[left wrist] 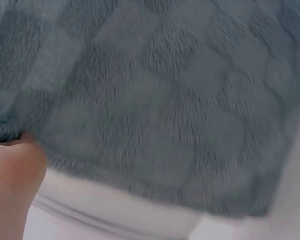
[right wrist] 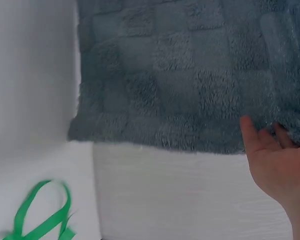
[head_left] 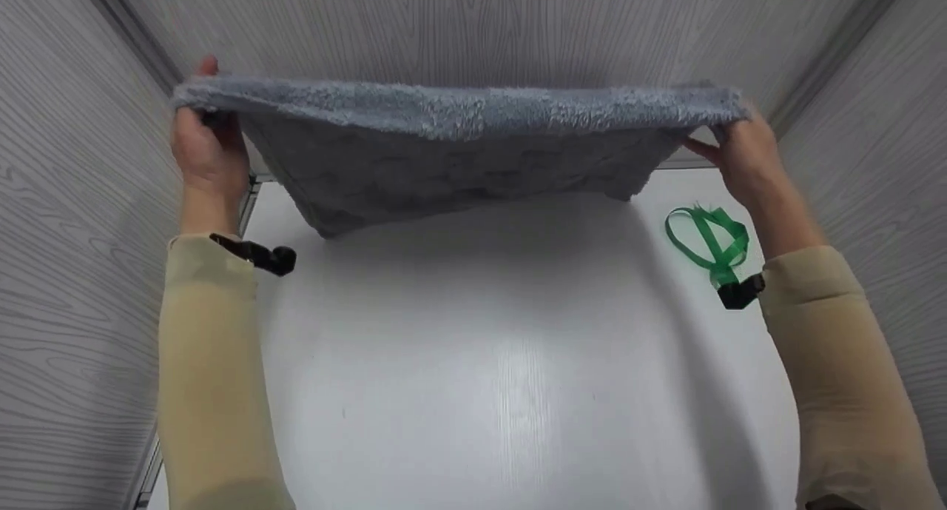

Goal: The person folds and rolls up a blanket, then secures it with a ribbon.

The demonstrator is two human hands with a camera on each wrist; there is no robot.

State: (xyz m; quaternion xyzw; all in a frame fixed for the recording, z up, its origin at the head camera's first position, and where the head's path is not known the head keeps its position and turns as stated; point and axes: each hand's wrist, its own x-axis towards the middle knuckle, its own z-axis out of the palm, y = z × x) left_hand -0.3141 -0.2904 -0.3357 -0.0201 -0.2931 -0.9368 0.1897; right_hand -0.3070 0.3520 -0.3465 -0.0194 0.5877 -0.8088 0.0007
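Observation:
A grey-blue plush towel (head_left: 459, 114) with a checkered pile stretches between both hands, raised over the white table, its lower part hanging down. My left hand (head_left: 211, 151) grips its upper left corner, thumb pointing up past the edge in the head view. At the opposite end, my right hand (head_left: 747, 155) holds the upper right corner, some fingers hidden behind the fabric. The towel (left wrist: 155, 105) fills most of the left wrist view, where part of the left hand (left wrist: 15, 175) shows at its edge. In the right wrist view, the right hand (right wrist: 280, 167) is at the cloth's side.
A looped green ribbon (head_left: 703, 236) lies on the white table (head_left: 459, 362) at the right, near the right wrist. Wood-grain panels (head_left: 66, 199) stand to the left, right and back. Each wrist wears a black strap device (head_left: 255, 255).

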